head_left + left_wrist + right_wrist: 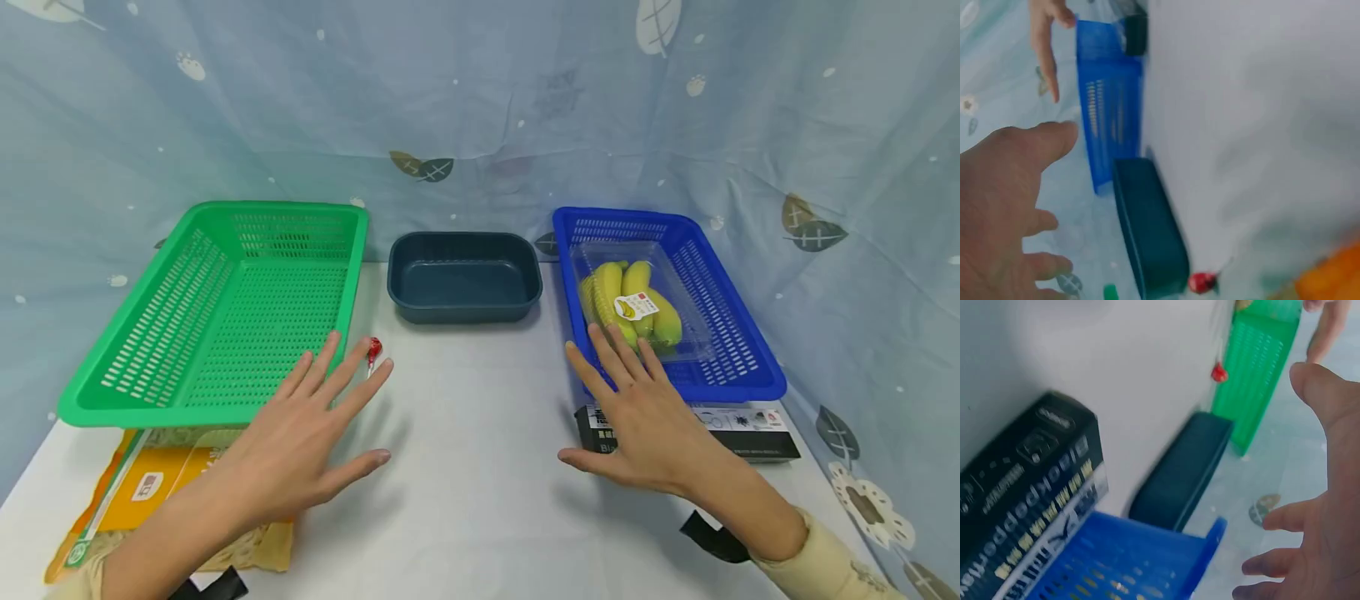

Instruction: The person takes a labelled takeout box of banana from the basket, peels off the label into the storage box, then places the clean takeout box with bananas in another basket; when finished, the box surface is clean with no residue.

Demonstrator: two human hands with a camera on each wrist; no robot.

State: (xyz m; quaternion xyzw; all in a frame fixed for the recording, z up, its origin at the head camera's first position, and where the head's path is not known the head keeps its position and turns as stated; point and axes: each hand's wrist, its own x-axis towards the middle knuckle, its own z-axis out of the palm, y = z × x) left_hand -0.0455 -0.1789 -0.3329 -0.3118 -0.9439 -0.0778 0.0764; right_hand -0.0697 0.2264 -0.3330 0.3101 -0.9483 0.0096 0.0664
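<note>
My left hand is held with fingers spread above the table, near the front corner of a green basket. Just past its fingertips lies a red lollipop on a white stick. Spread likewise, my right hand hovers by the front of a blue basket and hides part of a black box. Inside the blue basket, a clear plastic pack of bananas with a white label leans on the left wall. Neither hand holds anything.
A dark teal tub stands at the back between the baskets. At the front left, an orange and yellow food packet lies partly under my left forearm. A patterned blue curtain hangs behind and along the sides of the white table.
</note>
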